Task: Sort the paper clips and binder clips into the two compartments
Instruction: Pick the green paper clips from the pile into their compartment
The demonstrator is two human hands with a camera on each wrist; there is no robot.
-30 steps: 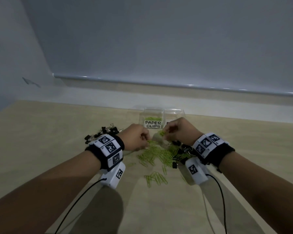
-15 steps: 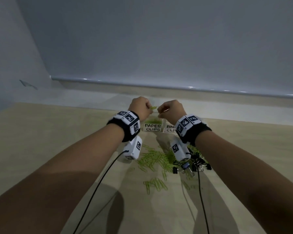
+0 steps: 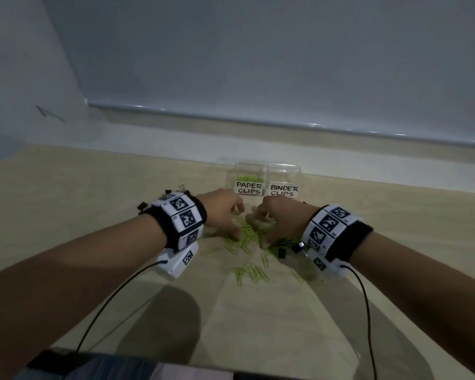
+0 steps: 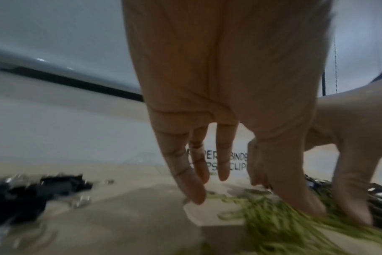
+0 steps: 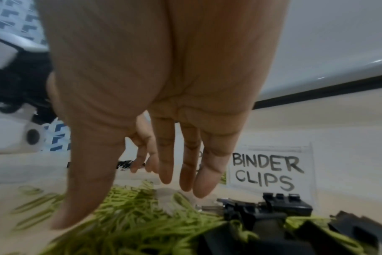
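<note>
Green paper clips [image 3: 247, 239] strewn before two labelled clear compartments [image 3: 266, 179] — black binder clips [image 5: 273, 207] alongside

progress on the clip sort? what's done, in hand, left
Done: some green clips lie in the PAPER CLIPS compartment; the BINDER CLIPS compartment looks empty.
In hand: nothing is gripped. The left hand and right hand reach open-fingered into the green paper clip pile.
Left: most of that pile, plus the black binder clips near the right hand and more to the left. Early stage.
</note>
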